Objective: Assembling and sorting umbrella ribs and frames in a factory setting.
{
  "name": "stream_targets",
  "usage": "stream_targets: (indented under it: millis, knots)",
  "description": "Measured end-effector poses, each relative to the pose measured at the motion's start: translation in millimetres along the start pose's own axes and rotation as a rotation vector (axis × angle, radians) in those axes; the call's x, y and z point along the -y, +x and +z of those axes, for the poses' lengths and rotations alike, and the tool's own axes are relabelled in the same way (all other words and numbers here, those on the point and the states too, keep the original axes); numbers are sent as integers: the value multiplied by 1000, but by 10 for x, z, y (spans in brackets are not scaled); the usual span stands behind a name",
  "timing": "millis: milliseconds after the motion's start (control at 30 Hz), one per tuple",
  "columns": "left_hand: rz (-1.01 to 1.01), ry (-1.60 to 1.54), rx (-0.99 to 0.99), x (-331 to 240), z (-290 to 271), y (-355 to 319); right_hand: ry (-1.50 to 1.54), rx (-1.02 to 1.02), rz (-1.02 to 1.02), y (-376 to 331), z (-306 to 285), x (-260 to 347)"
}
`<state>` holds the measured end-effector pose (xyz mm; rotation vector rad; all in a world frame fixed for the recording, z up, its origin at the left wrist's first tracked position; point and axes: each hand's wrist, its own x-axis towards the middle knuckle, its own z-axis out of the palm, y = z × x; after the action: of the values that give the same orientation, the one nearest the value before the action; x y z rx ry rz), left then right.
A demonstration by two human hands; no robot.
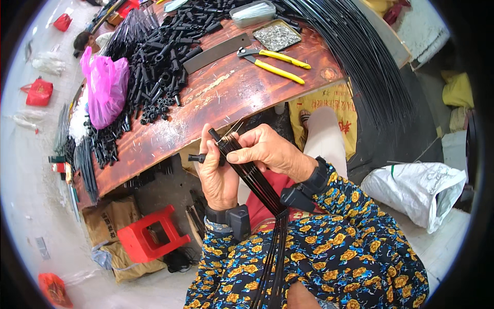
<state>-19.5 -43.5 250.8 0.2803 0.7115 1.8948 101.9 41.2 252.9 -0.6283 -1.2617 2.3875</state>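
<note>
My left hand (pixel 218 180) is closed around the upper end of a bundle of thin black umbrella ribs (pixel 256 181). A short black plastic tube (pixel 196 158) sticks out on the left side of that hand by the thumb. My right hand (pixel 272 150) pinches the ribs near the same end, thumb on top and fingers curled. Thin wire (pixel 236 126) juts up between the two hands. Below the hands the ribs run down over my lap, against my flowered sleeve. Where the rib ends meet the plastic part is mostly hidden by my fingers.
On the wooden table (pixel 216 103) lie a heap of black plastic parts (pixel 159 72), yellow-handled cutters (pixel 272 64), a metal bar (pixel 216 53) and a tray of small metal pieces (pixel 277 35). Long black ribs (pixel 360 56) overhang its right. A red stool (pixel 152 234) stands lower left.
</note>
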Motion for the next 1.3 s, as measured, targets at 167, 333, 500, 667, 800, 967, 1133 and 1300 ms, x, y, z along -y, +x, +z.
stream_targets:
  millis: [167,333,500,667,800,967,1133,1300]
  knots:
    - [59,27,-63,-80,41,-19,-41,-20,-43,-19,33,45]
    - [8,-3,-60,-80,-48,5,-55,-89,-71,-42,96,32]
    - [27,28,-56,-74,-14,0,142,-15,-225,50,120,-59]
    - [-41,14,-45,-61,-116,-21,186,119,-206,50,159,26]
    - [-5,-93,67,-17,-42,-105,193,130,-133,71,47,-53]
    - [-48,-79,-1,1,-184,-24,189,148,-86,90,-30,-92]
    - [-70,-92,8,-10,-156,11,227,156,-82,80,-11,-5]
    - [-93,-53,-26,-43,-188,-44,208,113,-105,62,9,-27]
